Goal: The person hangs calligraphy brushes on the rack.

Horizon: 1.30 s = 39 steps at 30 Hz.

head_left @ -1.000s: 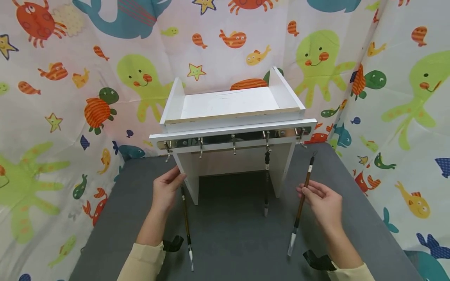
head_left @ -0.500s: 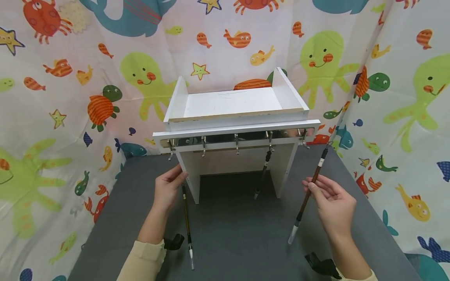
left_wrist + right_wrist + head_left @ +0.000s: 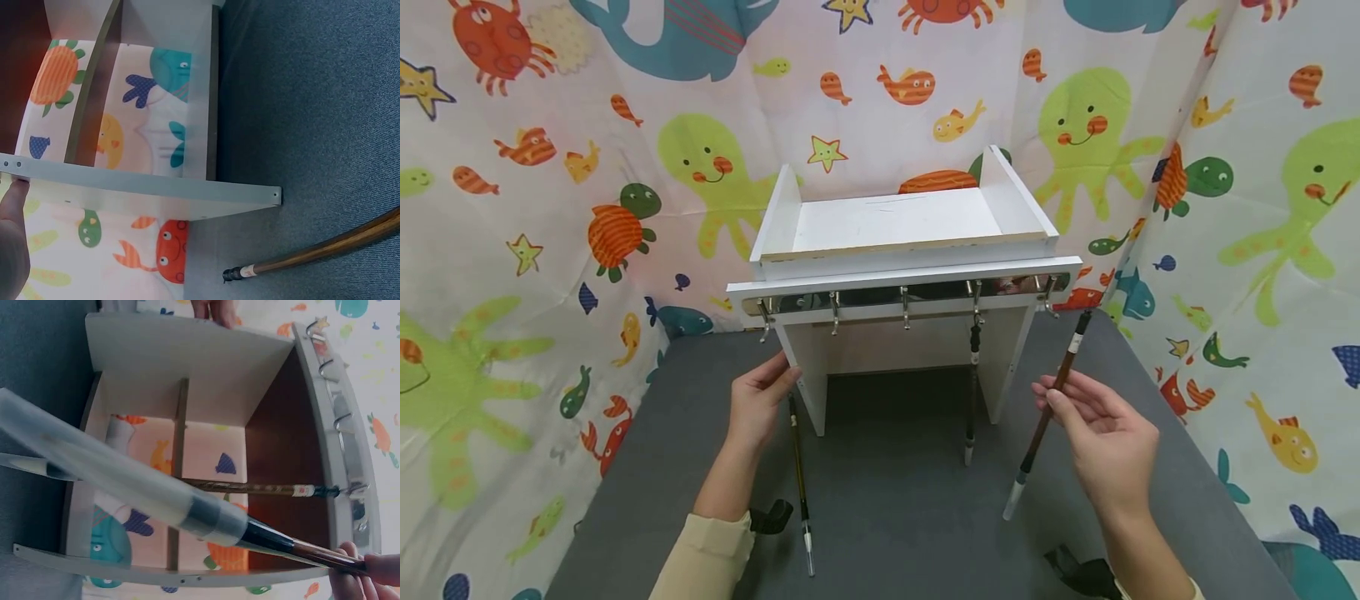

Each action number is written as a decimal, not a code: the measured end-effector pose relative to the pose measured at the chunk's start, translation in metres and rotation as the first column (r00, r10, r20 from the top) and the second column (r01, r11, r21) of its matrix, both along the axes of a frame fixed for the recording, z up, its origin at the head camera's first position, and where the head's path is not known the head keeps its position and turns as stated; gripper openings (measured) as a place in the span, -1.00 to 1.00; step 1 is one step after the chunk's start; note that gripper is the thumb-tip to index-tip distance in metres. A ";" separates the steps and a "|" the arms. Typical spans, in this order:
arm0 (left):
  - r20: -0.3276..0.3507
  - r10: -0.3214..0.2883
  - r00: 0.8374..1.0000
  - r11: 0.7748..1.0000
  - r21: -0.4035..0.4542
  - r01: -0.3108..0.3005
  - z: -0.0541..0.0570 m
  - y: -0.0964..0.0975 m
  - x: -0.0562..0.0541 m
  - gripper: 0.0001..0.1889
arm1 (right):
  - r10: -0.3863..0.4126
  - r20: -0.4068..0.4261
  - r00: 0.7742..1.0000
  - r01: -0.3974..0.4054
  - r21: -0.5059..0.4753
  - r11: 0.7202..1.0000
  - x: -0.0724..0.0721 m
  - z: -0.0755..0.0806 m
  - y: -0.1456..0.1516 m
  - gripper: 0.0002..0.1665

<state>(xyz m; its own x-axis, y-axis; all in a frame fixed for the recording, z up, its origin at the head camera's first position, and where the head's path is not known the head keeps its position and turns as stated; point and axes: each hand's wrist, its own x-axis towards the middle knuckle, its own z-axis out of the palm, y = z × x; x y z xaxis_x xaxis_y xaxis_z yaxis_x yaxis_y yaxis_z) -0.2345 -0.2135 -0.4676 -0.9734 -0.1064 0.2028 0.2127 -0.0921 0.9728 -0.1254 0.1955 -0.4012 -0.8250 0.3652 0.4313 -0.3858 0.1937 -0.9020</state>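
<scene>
My right hand (image 3: 1105, 425) pinches a brown calligraphy brush (image 3: 1063, 372) between thumb and fingers, loop end up and clear-capped tip down, right of a white wooden shelf unit (image 3: 895, 218). In the right wrist view the capped brush (image 3: 212, 515) crosses close to the camera. My left hand (image 3: 758, 404) holds the front edge of the unit's left side panel (image 3: 137, 181). A metal hook rail (image 3: 868, 297) runs along the unit's front. From its second hook from the right hangs another capped brush (image 3: 973, 375); the other hooks carry nothing.
A third capped brush (image 3: 798, 475) lies on the grey tabletop (image 3: 895, 517), left of the unit and beside my left forearm. A curtain (image 3: 865, 125) printed with sea animals surrounds the table at the back and sides.
The right hand has shifted slightly right and up with its brush, whose tip has since swung left. The hanging brush swung left and is back near vertical. The left hand stays on the panel.
</scene>
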 end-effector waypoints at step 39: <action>0.059 -0.004 0.998 0.998 0.059 0.000 0.000 0.002 0.000 -0.52 | 0.543 -0.038 0.839 -0.535 0.119 0.836 -0.005 -0.010 -0.070 -0.62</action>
<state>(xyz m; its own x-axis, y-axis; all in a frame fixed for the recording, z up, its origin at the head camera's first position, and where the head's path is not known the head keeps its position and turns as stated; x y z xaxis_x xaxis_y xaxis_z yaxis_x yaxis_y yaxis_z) -0.2342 -0.2116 -0.4679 -0.9838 -0.1145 0.1381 0.1545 -0.1503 0.9765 -0.1303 0.1258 -0.4116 -0.8462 -0.1765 0.5028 -0.5143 0.0241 -0.8572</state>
